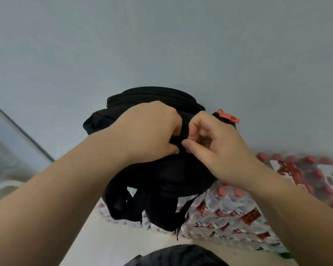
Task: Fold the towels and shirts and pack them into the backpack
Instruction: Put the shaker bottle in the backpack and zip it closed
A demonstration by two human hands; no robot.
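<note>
Nearest the lens, at the bottom edge: dark cloth (178, 256), rounded and cut off by the frame. Behind everything, across the whole upper half: plain grey-blue wall (161, 45). Coming in from both lower corners: two bare forearms, covering much of the view and blocking the flanks of the bag. Dead centre, upright and bulging: black backpack (161, 179), with a zip line curving over its top. Lower end in front of the bottles; resting on them or held clear, cannot tell. To the right and below the bag: shrink-wrapped bottle packs (229, 212), stacked, with red caps and red labels, reaching to the right edge. Under them, toward the camera: pale floor (96, 237). Along the left edge: grey slanting frame (21, 131), blurred, and below it a white object (4, 189), too unclear to name. On the bag's upper face, knuckles almost touching: left hand (152, 129), fingers curled down and clamped on a fold of the black fabric; right hand (213, 143), fingers bent, thumb and forefinger pinching the same fabric at the seam. Exact part pinched hidden between the fingers. Hanging from the bag's lower left: black straps (127, 204), looped, with a gap of light between them. Just past the right knuckles, against the wall: small orange-red tag (228, 116), partly covered by the hand.
</note>
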